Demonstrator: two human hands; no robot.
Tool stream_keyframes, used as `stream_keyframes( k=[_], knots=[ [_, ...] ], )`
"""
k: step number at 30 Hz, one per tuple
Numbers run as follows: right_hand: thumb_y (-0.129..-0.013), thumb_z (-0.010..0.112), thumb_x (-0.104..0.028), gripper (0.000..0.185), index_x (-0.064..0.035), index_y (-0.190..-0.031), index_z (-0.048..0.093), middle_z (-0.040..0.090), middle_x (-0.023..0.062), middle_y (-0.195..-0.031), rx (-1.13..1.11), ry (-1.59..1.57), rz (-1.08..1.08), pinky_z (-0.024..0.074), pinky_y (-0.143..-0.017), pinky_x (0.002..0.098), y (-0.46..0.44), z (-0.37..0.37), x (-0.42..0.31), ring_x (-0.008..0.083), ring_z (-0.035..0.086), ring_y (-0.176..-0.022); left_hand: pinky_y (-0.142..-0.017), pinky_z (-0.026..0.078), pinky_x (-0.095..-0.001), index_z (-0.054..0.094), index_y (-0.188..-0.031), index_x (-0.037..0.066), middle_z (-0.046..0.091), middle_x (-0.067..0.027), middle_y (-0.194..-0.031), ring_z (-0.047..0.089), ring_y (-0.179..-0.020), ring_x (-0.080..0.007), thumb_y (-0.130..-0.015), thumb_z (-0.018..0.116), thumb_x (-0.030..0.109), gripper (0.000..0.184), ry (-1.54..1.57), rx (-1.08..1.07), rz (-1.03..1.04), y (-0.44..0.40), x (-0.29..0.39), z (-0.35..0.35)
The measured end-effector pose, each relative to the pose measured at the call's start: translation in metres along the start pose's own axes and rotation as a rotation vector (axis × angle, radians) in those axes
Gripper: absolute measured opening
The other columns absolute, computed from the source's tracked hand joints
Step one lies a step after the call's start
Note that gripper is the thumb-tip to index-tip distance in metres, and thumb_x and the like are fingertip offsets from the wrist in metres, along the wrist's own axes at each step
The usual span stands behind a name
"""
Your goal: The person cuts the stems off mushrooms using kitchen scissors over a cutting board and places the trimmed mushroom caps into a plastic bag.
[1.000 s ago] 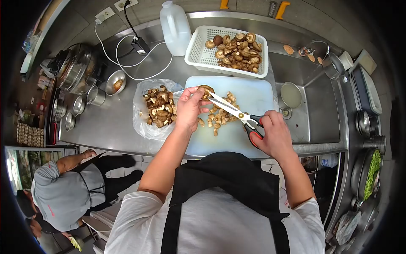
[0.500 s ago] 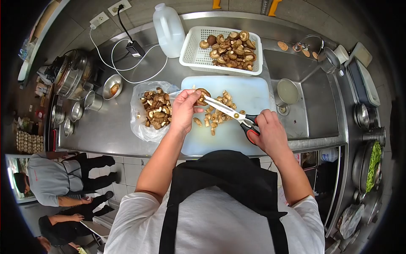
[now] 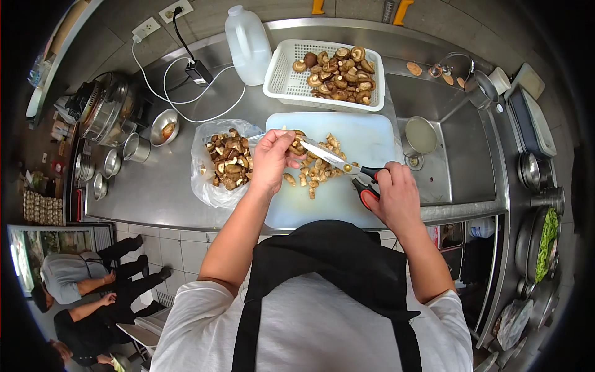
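Over the cutting board point(image 3: 285, 204), my left hand point(image 3: 273, 158) pinches a brown shiitake mushroom point(image 3: 297, 146). My right hand point(image 3: 398, 195) grips the black and red handles of a pair of scissors point(image 3: 331, 157). Their blades reach left to the mushroom and look slightly parted around its underside. Beneath the blades lies a loose pile of cut mushroom stems point(image 3: 316, 180). Left of the board, next to my left forearm, a clear plastic bag point(image 3: 207, 193) holds many mushroom pieces point(image 3: 230, 162).
Behind the board stands a white basket point(image 3: 286, 84) of whole mushrooms point(image 3: 341, 74), beside a plastic jug point(image 3: 248, 49). A sink point(image 3: 458, 149) with a pot point(image 3: 421, 135) is on the right. Metal bowls point(image 3: 165, 127) and a white cable point(image 3: 211, 118) occupy the left counter. Two people point(image 3: 80, 279) stand lower left.
The scissor blades have shifted slightly at the mushroom, and the handles look a little wider apart. The person in grey at lower left has moved closer to the person in black.
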State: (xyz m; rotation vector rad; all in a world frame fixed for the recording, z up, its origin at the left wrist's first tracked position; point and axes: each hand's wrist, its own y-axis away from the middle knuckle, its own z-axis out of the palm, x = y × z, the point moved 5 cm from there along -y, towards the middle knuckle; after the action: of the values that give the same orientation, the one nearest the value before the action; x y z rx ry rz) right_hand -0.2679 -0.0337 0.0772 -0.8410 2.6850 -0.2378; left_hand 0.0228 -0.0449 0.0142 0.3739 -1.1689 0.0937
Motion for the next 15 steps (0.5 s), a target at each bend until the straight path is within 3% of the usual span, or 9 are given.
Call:
stream_keyframes(
  k=[5,7,10,13,15],
  knots=[
    [-0.072,0.090,-0.025,0.047,-0.0044,-0.103,0.062,0.059,0.0146,-0.120,0.045,0.076,-0.069,0.0504,-0.095,0.0450,0.000,0.000,0.002,0.0348,0.057,-0.109,-0.049,0.053,-0.0223,0.065,-0.105,0.006,0.072,-0.0059,-0.090,0.072,-0.064,-0.0158,-0.106,0.067,0.030,0.024,-0.082,-0.048,-0.018,-0.002,0.006,0.003],
    [-0.071,0.091,-0.025,0.047,-0.0049,-0.103,0.062,0.059,0.0145,-0.120,0.039,0.088,-0.068,0.0499,-0.096,0.0447,0.000,-0.002,0.001,0.0347,0.057,-0.108,-0.048,0.051,-0.0218,0.065,-0.095,0.006,0.065,-0.0008,-0.078,0.063,-0.056,-0.0093,-0.107,0.066,0.028,0.025,-0.193,-0.012,-0.021,0.000,0.012,0.007],
    [-0.072,0.091,-0.026,0.045,-0.0050,-0.101,0.063,0.059,0.0134,-0.119,0.023,0.076,-0.073,0.0510,-0.094,0.0448,-0.003,-0.003,0.000,0.0339,0.057,-0.108,-0.049,0.050,-0.0214,0.065,-0.092,0.007,0.061,0.0013,-0.072,0.057,-0.053,-0.0070,-0.107,0.066,0.031,0.028,-0.270,-0.044,-0.042,-0.002,0.014,0.007],
    [-0.073,0.090,-0.025,0.043,-0.0047,-0.099,0.064,0.060,0.0125,-0.117,-0.063,0.032,-0.043,0.0525,-0.092,0.0452,-0.004,0.004,0.005,0.0335,0.058,-0.108,-0.049,0.049,-0.0224,0.065,-0.088,0.008,0.058,0.0023,-0.068,0.052,-0.051,-0.0061,-0.107,0.066,0.034,0.032,-0.336,-0.065,-0.057,-0.004,0.017,0.007],
    [-0.073,0.090,-0.025,0.042,-0.0043,-0.099,0.064,0.060,0.0123,-0.116,-0.090,-0.010,-0.019,0.0530,-0.092,0.0452,-0.002,0.010,0.010,0.0338,0.058,-0.108,-0.048,0.047,-0.0217,0.065,-0.091,0.008,0.062,0.0004,-0.072,0.056,-0.052,-0.0078,-0.106,0.066,0.032,0.029,-0.243,-0.092,-0.132,-0.009,0.010,-0.001]
  ],
)
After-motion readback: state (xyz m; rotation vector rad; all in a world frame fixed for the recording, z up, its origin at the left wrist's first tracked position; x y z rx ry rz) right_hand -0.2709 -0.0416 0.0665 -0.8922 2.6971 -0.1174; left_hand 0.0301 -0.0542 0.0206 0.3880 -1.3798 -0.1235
